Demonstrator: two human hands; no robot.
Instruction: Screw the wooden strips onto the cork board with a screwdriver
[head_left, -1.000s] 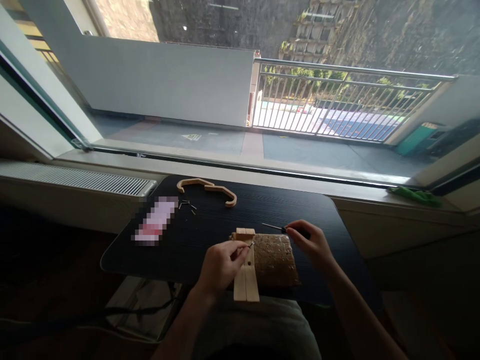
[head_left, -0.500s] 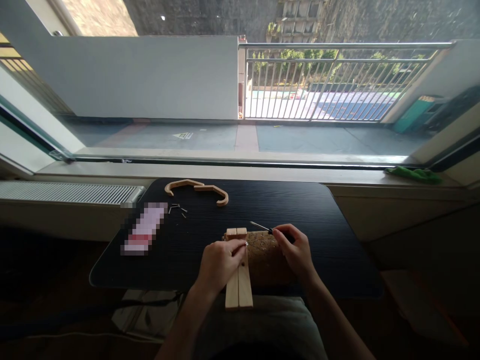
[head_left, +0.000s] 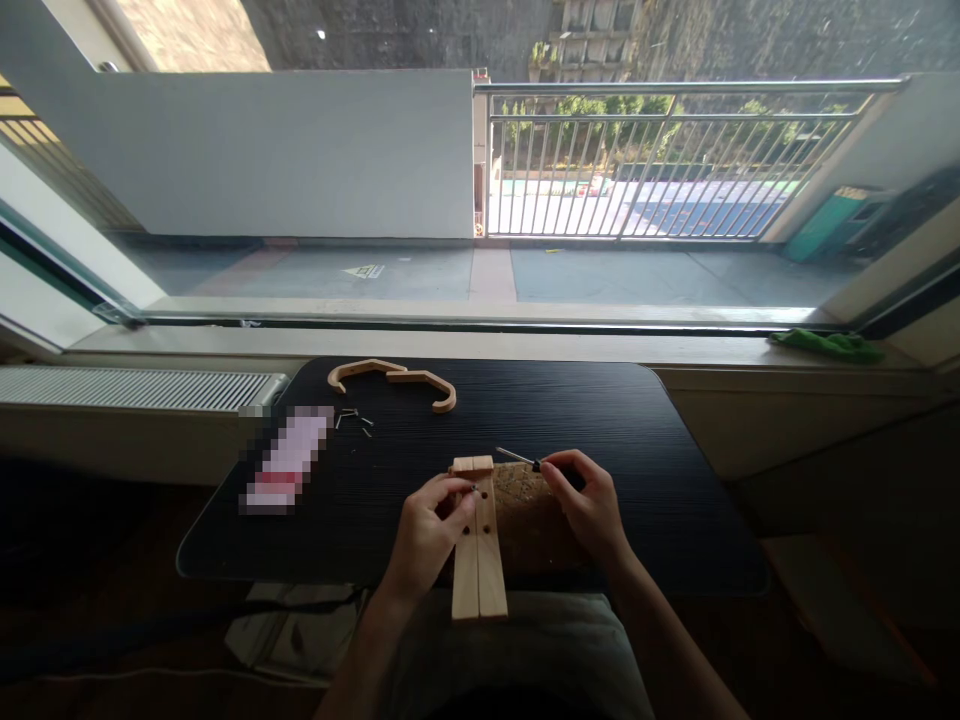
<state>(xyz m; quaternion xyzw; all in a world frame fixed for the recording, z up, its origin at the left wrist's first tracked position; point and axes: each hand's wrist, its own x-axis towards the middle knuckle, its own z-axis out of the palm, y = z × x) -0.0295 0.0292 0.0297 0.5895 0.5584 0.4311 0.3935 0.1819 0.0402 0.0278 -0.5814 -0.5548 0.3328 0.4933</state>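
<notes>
Two pale wooden slats (head_left: pixel 478 560) lie side by side on a brown woven board (head_left: pixel 534 515) at the near edge of the black table (head_left: pixel 525 420). My left hand (head_left: pixel 429 530) pinches a small screw over the slats' far end. My right hand (head_left: pixel 589 500) is closed round a screwdriver (head_left: pixel 517 459) whose thin metal shaft points left, just beyond the slats. Both hands sit right beside the slats.
A curved wooden piece (head_left: pixel 394 380) lies at the table's far left, with several loose screws (head_left: pixel 352 418) near it and a blurred pink packet (head_left: pixel 289 462) to the left. A radiator (head_left: pixel 135 388) is at left, a window sill and a green cloth (head_left: pixel 825 345) behind.
The view has swung left and settled. My left hand has drawn the screw slightly back towards me over the slats. My right hand with the screwdriver has moved left, closer to the slats.
</notes>
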